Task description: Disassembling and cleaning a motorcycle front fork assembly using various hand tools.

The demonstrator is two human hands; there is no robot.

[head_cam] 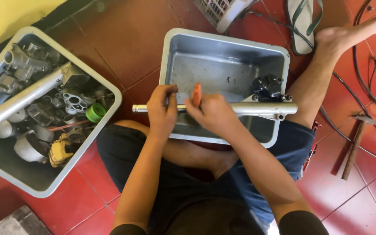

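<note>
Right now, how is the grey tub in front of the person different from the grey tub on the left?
The front tub is nearly bare inside, with one dark part in its corner; the left tub is heaped with metal parts, a long silver tube and a green cap. The front tub sits square to the person; the left tub is turned at an angle. The left hand and right hand hold a silver tube over the front tub only. Both are grey, rectangular, on red tiles.

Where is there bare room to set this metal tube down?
Bare floor tiles lie between the parts-filled tray and the near-bare grey tray, whose bottom is free behind the tube. Crowded: the left tray, and cables and hammer at right.
</note>
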